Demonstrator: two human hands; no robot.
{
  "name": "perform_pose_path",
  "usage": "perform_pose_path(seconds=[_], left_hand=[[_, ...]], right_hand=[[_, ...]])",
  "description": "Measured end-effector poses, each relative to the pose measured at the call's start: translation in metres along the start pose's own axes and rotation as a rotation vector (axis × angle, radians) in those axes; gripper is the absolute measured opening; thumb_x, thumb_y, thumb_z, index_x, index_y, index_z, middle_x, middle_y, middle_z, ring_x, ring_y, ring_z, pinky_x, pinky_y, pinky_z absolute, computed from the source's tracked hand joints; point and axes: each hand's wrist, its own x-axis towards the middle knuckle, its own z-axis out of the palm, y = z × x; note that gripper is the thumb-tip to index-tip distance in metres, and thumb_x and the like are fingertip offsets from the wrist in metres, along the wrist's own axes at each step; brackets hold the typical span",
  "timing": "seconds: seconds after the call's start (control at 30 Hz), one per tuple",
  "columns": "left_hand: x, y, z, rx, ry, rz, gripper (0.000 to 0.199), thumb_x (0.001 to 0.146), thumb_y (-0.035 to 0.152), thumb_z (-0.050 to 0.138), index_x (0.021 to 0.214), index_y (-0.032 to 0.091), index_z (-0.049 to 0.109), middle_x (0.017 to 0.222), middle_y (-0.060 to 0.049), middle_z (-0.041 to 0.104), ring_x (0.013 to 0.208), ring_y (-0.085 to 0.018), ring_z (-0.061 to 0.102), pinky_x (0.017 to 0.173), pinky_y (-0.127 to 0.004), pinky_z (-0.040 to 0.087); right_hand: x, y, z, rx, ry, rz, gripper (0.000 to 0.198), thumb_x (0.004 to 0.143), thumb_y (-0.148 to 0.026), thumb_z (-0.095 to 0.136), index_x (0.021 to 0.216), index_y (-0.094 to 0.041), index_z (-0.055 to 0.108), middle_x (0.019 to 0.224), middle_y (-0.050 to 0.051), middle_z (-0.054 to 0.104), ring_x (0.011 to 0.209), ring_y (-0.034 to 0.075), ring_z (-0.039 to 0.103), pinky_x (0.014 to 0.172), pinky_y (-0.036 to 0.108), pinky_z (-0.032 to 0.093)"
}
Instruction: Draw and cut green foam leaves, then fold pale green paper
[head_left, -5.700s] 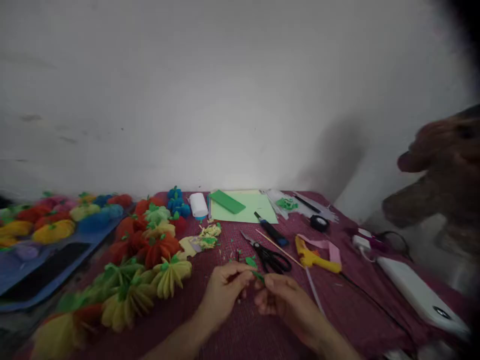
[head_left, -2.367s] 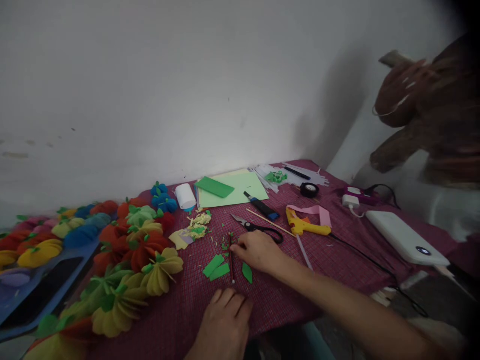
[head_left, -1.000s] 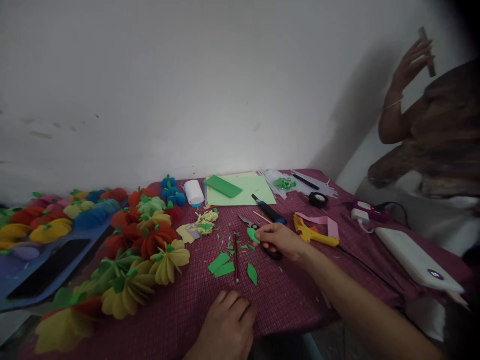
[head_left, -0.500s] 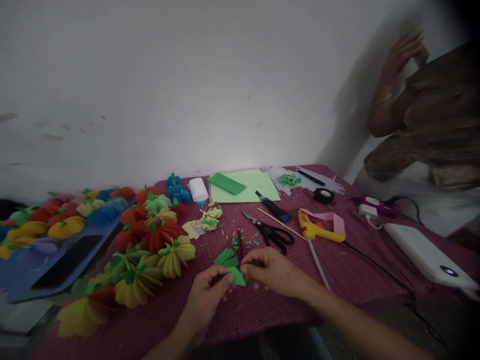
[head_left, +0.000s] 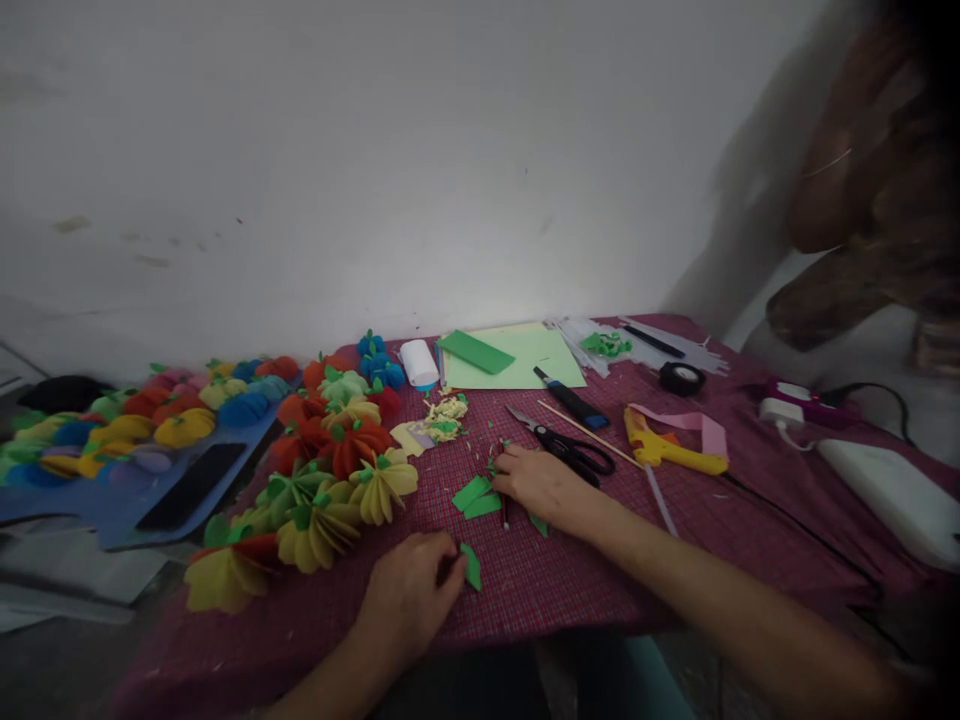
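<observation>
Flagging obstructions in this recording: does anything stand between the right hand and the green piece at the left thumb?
Nothing raised does. Flat green strips lie on the tablecloth between the right hand and the green piece, with a dark red stick just to their right. The left hand is at the piece's left edge.
</observation>
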Motion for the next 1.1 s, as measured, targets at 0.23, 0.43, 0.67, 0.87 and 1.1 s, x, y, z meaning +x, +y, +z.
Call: perform_pose_path(seconds=[0.23,0.43,0.67,0.87,1.1], left_hand=[[-0.011,-0.010,0.000,0.105,0.151,0.422,0.033,0.085,0.011,0.042,0.113,0.020,0.056,0.114,-0.006,0.061,0.105,-0.023,0.053,0.090,-0.040,0.038],[-0.020,-0.024,-0.004,0.137,-0.135,0.594,0.055,0.086,0.040,0.054,0.135,0.025,0.036,0.138,-0.004,0.044,0.127,-0.027,0.036,0.104,-0.051,0.022],[-0.018,-0.040,-0.006,0.086,-0.176,0.636,0.072,0.078,0.062,0.052,0.139,0.030,0.031,0.143,-0.009,0.036,0.131,-0.032,0.030,0.103,-0.056,0.020],[-0.018,-0.043,-0.003,0.084,-0.189,0.632,0.075,0.077,0.064,0.052,0.140,0.032,0.027,0.146,-0.010,0.030,0.132,-0.033,0.026,0.103,-0.059,0.019],[-0.018,-0.046,0.001,0.046,-0.151,0.653,0.077,0.075,0.064,0.054,0.140,0.031,0.028,0.147,-0.012,0.026,0.132,-0.034,0.025,0.103,-0.058,0.017]], right_hand=[[-0.009,0.010,-0.018,0.144,0.083,-0.040,0.014,0.086,-0.011,0.051,0.087,-0.018,0.063,0.088,0.007,0.063,0.088,0.022,0.053,0.077,0.034,0.043],[-0.041,-0.015,-0.042,1.046,0.568,0.478,0.011,0.087,-0.024,0.048,0.096,-0.022,0.055,0.088,0.004,0.062,0.062,0.013,0.056,0.056,0.026,0.047],[-0.050,-0.066,-0.003,1.525,0.639,0.772,0.022,0.085,-0.038,0.055,0.089,-0.018,0.063,0.053,-0.004,0.051,0.044,0.009,0.050,0.046,0.022,0.041],[-0.041,-0.075,0.019,1.657,0.643,0.854,0.028,0.084,-0.046,0.053,0.089,-0.019,0.059,0.068,0.001,0.062,0.050,0.012,0.054,0.048,0.024,0.044],[-0.032,-0.073,0.025,1.485,0.441,0.902,0.024,0.081,-0.044,0.057,0.082,-0.021,0.052,0.047,-0.008,0.044,0.039,0.008,0.038,0.039,0.019,0.030]])
